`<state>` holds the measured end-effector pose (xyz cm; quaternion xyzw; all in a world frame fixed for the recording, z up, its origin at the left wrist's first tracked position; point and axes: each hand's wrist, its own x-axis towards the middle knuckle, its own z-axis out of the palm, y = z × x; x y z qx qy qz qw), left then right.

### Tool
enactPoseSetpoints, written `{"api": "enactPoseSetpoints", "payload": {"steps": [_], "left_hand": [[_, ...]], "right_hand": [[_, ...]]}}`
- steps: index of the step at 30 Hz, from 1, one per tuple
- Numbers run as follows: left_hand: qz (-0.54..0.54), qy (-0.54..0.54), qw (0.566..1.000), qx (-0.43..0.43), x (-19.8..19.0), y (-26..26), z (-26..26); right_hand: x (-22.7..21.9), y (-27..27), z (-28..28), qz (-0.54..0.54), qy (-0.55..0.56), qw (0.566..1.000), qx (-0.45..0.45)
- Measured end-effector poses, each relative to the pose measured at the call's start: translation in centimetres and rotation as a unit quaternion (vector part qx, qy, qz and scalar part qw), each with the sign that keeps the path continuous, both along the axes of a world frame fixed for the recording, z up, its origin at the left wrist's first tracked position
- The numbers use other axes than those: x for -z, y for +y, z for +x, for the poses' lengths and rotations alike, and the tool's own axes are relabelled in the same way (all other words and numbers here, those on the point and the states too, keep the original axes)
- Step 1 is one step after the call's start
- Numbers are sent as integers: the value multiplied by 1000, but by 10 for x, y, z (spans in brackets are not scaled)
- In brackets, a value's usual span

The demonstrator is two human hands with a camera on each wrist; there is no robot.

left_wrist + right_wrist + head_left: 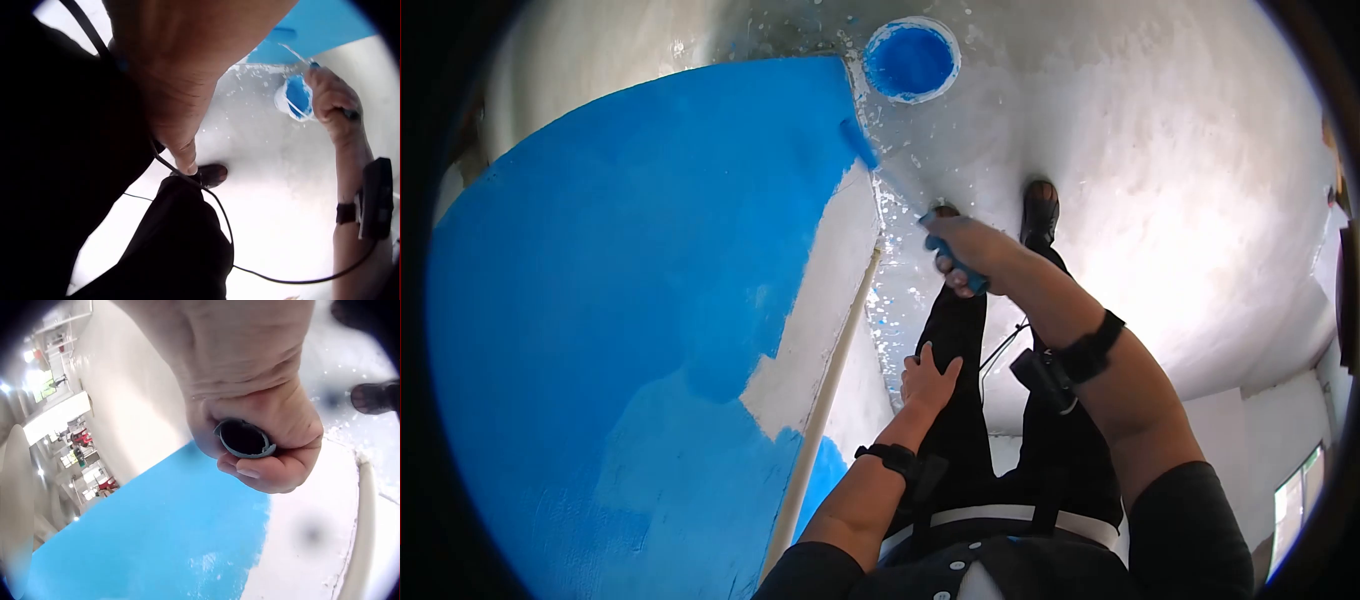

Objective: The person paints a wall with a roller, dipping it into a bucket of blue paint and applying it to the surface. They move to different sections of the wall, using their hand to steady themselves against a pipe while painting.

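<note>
The right hand (966,252) is clenched around the blue plastic handle of a paint roller (956,262); in the right wrist view the open round end of the handle (245,438) shows between the curled fingers and the thumb. From this grip a thin metal rod goes forward to the blue roller head (858,142), which lies against the edge of the blue-painted wall (630,300), near the floor. The tool looks light and stiff, but the wet head probably drips and the handle may be slippery from paint, so a full grip low on the handle seems the safest hold.

The left hand (928,380) grasps nothing; its fingers are relaxed and rest on the black trouser leg (960,330).

Further out, a round white bucket of blue paint (911,60) stands on the pale, paint-splashed floor (1180,180), apart from the roller. A white pipe (830,400) runs along the unpainted strip of wall.
</note>
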<state>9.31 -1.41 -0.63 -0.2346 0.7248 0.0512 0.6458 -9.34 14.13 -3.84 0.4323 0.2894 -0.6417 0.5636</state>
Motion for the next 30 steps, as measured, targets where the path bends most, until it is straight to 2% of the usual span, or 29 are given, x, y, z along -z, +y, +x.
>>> {"api": "enactPoseSetpoints", "payload": {"steps": [1, 2, 4, 5, 7, 9, 10, 12, 13, 15, 16, 18, 22, 24, 25, 30], "left_hand": [[13, 10, 998, 62, 3, 1, 1], [16, 13, 998, 58, 6, 3, 4], [49, 103, 982, 150, 11, 6, 8], [48, 102, 983, 147, 13, 6, 8], [47, 129, 982, 130, 15, 8, 5], [45, 134, 983, 114, 17, 7, 2], [46, 137, 984, 107, 18, 5, 3], [47, 136, 986, 83, 20, 4, 2], [52, 141, 987, 64, 20, 3, 3], [48, 145, 986, 64, 20, 3, 6], [49, 155, 985, 66, 21, 2, 6], [44, 149, 986, 67, 23, 2, 6], [50, 137, 987, 60, 22, 3, 8], [55, 133, 988, 57, 25, 8, 4], [54, 111, 990, 64, 24, 9, 3], [45, 84, 992, 78, 22, 11, -2]], "right_hand": [[6, 3, -6, 3, 3, 1000, -6], [15, 7, -15, 73, 64, 994, -44], [47, 12, -35, 168, 195, 958, -128], [70, 12, -46, 192, 264, 929, -173], [74, 7, -88, 246, 198, 934, -170], [111, -2, -112, 264, 222, 911, -228], [129, -4, -120, 262, 221, 911, -229], [162, -10, -130, 252, 291, 858, -340], [175, -15, -131, 245, 288, 860, -342], [197, -21, -135, 294, 164, 909, -246], [206, -20, -136, 290, 163, 911, -245], [222, -16, -134, 303, 111, 936, -143], [197, -4, -124, 294, 163, 934, -118], [169, 3, -109, 279, 238, 922, -128], [160, 4, -102, 266, 213, 937, -82], [148, 16, -95, 231, 175, 954, -69]]}}
